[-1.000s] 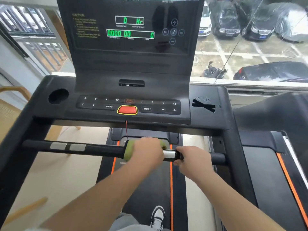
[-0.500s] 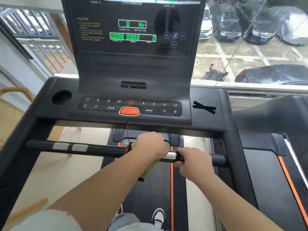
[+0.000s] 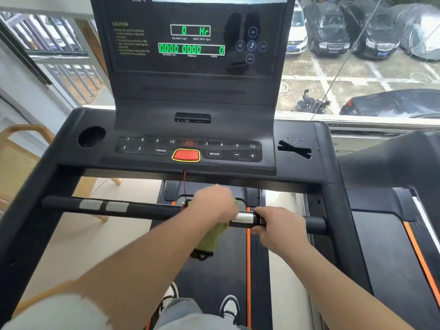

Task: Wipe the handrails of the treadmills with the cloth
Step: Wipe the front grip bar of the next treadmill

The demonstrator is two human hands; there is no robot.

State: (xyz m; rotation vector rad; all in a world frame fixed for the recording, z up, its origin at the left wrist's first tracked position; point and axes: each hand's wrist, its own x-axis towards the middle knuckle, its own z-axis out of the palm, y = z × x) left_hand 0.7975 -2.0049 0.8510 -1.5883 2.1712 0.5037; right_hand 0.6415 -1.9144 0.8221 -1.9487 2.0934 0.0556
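My left hand [image 3: 212, 203] wraps the green cloth [image 3: 212, 236] round the front handrail [image 3: 147, 210]. My right hand [image 3: 278, 225], just beside it, clasps bare bar. Risk: wiping outward may snag the red safety cord [image 3: 184, 184] hanging at my left knuckles.

- The left grip [image 3: 212, 203] lies knuckles-up, fingers curled over a green cloth [image 3: 210, 242] draped on a black horizontal handrail bar [image 3: 152, 210].
- The right grip [image 3: 278, 225] sits just beside it, not touching, fingers and thumb closed round the same bar.
- Both forearms are bare and reach forward, converging slightly; the left looks blurred.
- A pale sleeve [image 3: 47, 313] covers the left upper arm.
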